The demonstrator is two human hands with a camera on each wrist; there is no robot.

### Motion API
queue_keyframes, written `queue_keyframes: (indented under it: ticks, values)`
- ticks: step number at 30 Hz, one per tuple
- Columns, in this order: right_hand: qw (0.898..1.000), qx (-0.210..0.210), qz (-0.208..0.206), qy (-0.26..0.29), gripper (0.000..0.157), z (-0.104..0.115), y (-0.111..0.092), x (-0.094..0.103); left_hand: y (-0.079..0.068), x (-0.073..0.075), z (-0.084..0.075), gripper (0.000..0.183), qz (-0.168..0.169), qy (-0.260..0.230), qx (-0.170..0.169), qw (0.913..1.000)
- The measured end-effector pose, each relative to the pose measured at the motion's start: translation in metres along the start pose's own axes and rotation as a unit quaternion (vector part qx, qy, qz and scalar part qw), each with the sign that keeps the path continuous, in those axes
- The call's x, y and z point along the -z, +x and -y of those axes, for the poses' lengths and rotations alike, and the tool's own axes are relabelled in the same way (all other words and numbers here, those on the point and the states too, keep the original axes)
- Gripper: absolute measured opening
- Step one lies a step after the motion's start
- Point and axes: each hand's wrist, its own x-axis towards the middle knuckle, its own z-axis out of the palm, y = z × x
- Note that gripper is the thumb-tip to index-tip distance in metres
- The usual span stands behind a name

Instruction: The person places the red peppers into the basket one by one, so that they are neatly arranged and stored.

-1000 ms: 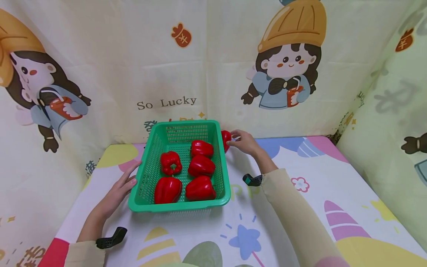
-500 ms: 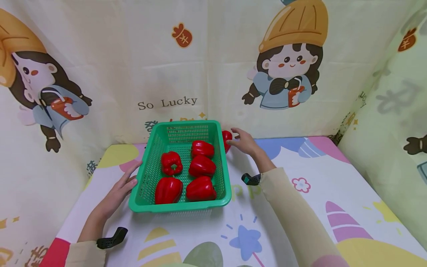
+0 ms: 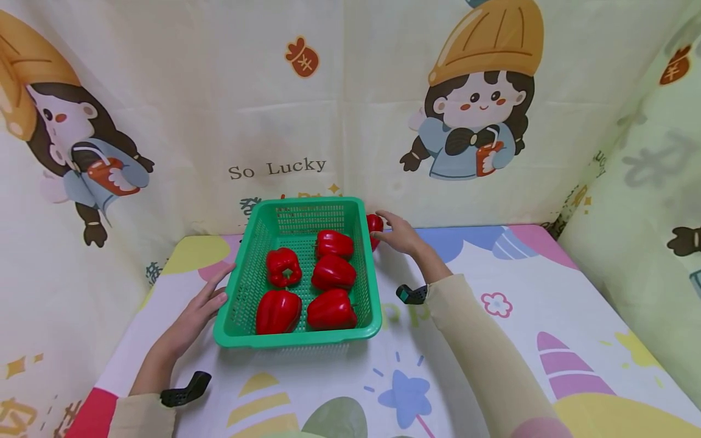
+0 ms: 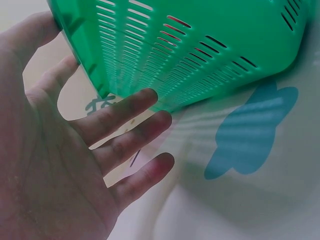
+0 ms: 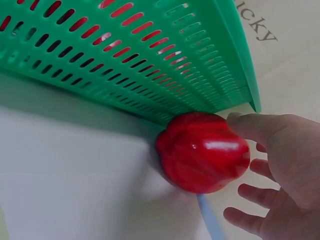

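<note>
A green plastic basket (image 3: 298, 341) with slotted sides holds several red bell peppers (image 3: 330, 310). One more red bell pepper (image 5: 202, 155) lies on the table outside the basket, against its far right side; in the head view the rim partly hides it. My right hand (image 3: 402, 235) is beside this loose pepper, its thumb at the pepper's surface and its other fingers spread, loosely bent, on the far side. My left hand (image 3: 196, 316) is at the basket's left side, with fingers (image 4: 150, 125) spread. Its thumb and index fingertip are right at the rim in the left wrist view.
A patterned cloth (image 3: 449, 377) covers the table. Behind the basket rises a cream curtain (image 3: 372, 121) printed with cartoon figures, and another curtain side (image 3: 646, 152) bounds the right. Each wrist carries a small black camera mount (image 3: 186, 389).
My right hand's fingers have straightened a little and moved slightly closer about the loose bell pepper. My left hand stays at the basket. The head view has shifted slightly.
</note>
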Motion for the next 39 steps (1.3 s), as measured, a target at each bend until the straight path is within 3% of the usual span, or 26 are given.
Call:
queue_keyframes:
  ticks: [9,29,39]
  values:
    - [1.0,0.012,-0.013,-0.009,0.056,0.001,-0.001,0.0,0.001,0.0,-0.001,0.057,0.001,0.001,0.005,1.0]
    - [0.999,-0.016,-0.038,-0.021,0.054,-0.004,-0.012,0.009,0.0,0.002,0.002,0.056,0.006,0.006,-0.003,1.0]
    - [0.999,-0.027,-0.033,-0.01,0.063,-0.004,-0.016,0.008,-0.001,0.001,-0.001,0.057,0.004,0.01,0.0,0.9999]
